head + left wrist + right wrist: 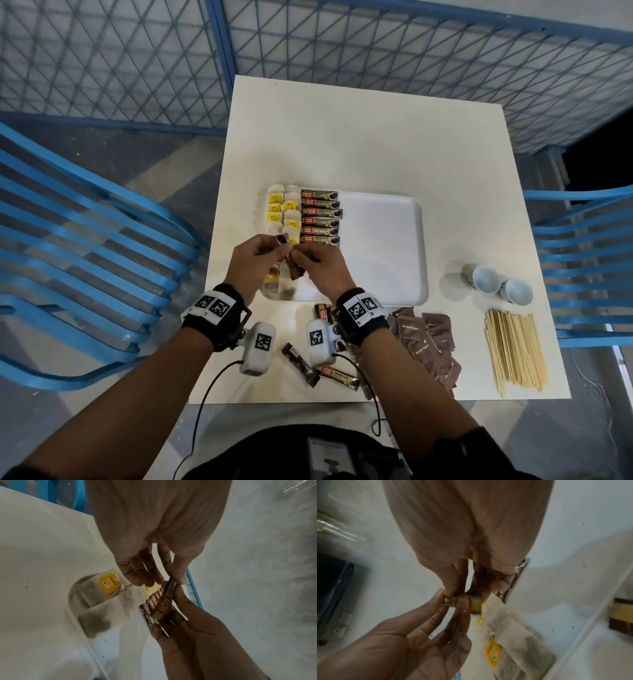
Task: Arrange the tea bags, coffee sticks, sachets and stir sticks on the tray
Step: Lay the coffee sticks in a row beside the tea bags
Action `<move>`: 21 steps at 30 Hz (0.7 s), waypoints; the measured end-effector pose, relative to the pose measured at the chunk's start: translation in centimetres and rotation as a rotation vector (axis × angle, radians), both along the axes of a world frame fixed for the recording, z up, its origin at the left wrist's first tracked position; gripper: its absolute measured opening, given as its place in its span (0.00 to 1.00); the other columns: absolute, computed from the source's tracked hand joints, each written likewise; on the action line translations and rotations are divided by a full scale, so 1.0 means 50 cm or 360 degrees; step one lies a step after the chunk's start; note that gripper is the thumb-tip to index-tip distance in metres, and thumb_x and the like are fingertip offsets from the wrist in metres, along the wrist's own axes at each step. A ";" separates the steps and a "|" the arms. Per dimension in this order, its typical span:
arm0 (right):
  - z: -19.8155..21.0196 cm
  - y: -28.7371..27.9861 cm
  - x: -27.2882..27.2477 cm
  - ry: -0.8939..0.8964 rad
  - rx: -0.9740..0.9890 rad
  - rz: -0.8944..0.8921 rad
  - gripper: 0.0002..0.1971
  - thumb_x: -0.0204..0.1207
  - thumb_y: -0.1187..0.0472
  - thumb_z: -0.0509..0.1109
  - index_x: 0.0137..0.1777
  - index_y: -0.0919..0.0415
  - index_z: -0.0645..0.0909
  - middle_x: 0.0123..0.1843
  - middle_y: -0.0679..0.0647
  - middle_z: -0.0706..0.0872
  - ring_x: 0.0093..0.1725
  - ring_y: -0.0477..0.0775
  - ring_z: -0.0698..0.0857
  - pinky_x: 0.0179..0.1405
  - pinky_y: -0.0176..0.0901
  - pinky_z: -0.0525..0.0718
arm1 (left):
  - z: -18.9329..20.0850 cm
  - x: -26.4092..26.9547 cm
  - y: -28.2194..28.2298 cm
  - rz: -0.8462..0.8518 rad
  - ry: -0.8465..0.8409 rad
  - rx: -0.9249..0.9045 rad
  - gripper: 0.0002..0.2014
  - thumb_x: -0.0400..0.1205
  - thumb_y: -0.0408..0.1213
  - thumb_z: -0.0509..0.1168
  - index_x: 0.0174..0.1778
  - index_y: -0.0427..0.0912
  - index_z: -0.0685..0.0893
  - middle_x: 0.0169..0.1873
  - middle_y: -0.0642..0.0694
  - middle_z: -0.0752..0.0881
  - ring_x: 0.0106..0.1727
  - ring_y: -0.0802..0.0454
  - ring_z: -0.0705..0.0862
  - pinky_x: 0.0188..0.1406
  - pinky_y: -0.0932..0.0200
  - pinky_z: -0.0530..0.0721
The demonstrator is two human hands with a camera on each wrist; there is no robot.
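Both hands meet over the near left part of the white tray (387, 246) and hold one brown coffee stick (295, 269) between them. My left hand (277, 245) pinches its upper end, shown close up as the coffee stick (164, 601) in the left wrist view. My right hand (299, 255) grips the lower end. On the tray's left side lie tea bags (281, 212) with yellow tags, and beside them a row of coffee sticks (320, 217). The tray's right half is bare.
Two loose coffee sticks (301, 365) lie on the table near its front edge. To their right are a heap of brown sugar sachets (428, 342) and a bundle of wooden stir sticks (513, 353). Two white cups (496, 282) stand at the right. Blue chairs flank the table.
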State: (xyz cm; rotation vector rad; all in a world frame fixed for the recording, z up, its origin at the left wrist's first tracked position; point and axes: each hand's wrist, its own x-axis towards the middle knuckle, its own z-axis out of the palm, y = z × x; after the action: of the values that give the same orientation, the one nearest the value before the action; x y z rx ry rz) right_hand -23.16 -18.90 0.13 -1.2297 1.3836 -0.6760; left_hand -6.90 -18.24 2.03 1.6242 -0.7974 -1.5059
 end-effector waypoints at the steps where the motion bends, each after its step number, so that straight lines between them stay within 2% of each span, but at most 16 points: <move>1: 0.003 -0.001 0.001 -0.0003 0.0012 -0.0035 0.09 0.81 0.56 0.70 0.56 0.56 0.89 0.42 0.52 0.93 0.42 0.54 0.91 0.51 0.55 0.89 | 0.003 -0.001 0.000 0.0003 -0.0022 -0.0018 0.05 0.80 0.36 0.78 0.46 0.43 0.88 0.42 0.41 0.92 0.44 0.48 0.89 0.38 0.58 0.85; 4: 0.014 -0.007 0.003 0.0071 0.0011 -0.0116 0.09 0.82 0.56 0.71 0.58 0.56 0.88 0.48 0.51 0.92 0.47 0.50 0.90 0.52 0.50 0.90 | 0.007 0.003 -0.001 -0.0063 -0.0148 -0.0078 0.05 0.79 0.35 0.78 0.47 0.45 0.90 0.41 0.46 0.93 0.41 0.53 0.89 0.39 0.59 0.84; 8: 0.034 -0.018 0.000 0.0129 -0.0030 -0.0080 0.06 0.79 0.54 0.75 0.50 0.56 0.89 0.43 0.46 0.91 0.40 0.40 0.87 0.46 0.37 0.84 | 0.003 0.011 0.000 -0.0224 -0.0305 -0.0136 0.07 0.76 0.34 0.80 0.46 0.48 0.91 0.42 0.49 0.94 0.46 0.51 0.92 0.50 0.53 0.87; 11: 0.040 -0.032 -0.004 0.0164 -0.0069 -0.0009 0.04 0.77 0.57 0.78 0.44 0.57 0.90 0.37 0.44 0.91 0.34 0.36 0.85 0.41 0.32 0.81 | 0.006 0.008 0.005 -0.0351 -0.0366 -0.0155 0.09 0.75 0.34 0.81 0.44 0.52 0.91 0.38 0.55 0.93 0.44 0.58 0.92 0.53 0.57 0.89; 13: 0.038 -0.042 -0.009 0.0212 -0.0113 -0.0067 0.03 0.75 0.59 0.78 0.41 0.56 0.90 0.36 0.45 0.91 0.34 0.37 0.86 0.42 0.36 0.84 | 0.005 0.006 0.008 -0.0382 -0.0302 -0.0124 0.06 0.77 0.36 0.79 0.45 0.50 0.91 0.38 0.51 0.94 0.42 0.54 0.91 0.52 0.52 0.90; 16: 0.031 -0.053 -0.024 0.0138 -0.0080 -0.0300 0.05 0.75 0.60 0.78 0.39 0.51 0.88 0.38 0.49 0.92 0.39 0.47 0.90 0.48 0.48 0.90 | 0.007 0.008 0.011 -0.0395 -0.0213 -0.0057 0.06 0.82 0.36 0.76 0.53 0.41 0.89 0.42 0.41 0.92 0.43 0.42 0.92 0.44 0.43 0.93; 18: 0.024 -0.053 -0.031 0.0043 -0.0036 -0.0451 0.05 0.76 0.61 0.76 0.40 0.52 0.88 0.40 0.54 0.93 0.40 0.53 0.91 0.47 0.55 0.90 | 0.008 0.011 0.010 -0.0374 -0.0168 -0.0056 0.07 0.83 0.33 0.74 0.55 0.38 0.88 0.44 0.40 0.92 0.42 0.39 0.92 0.38 0.46 0.92; 21: 0.013 -0.044 -0.045 -0.0019 0.0014 -0.0539 0.04 0.79 0.66 0.72 0.43 0.62 0.87 0.36 0.59 0.91 0.33 0.54 0.87 0.40 0.51 0.84 | 0.002 0.021 0.003 -0.0270 -0.0165 -0.0094 0.05 0.83 0.28 0.73 0.53 0.39 0.90 0.39 0.36 0.91 0.36 0.42 0.87 0.36 0.53 0.89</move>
State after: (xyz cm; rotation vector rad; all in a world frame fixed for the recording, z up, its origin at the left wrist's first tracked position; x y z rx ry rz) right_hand -25.40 -21.09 0.78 -0.9904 1.6006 -0.9070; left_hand -5.85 -18.10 2.14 1.6352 -1.0499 -1.5081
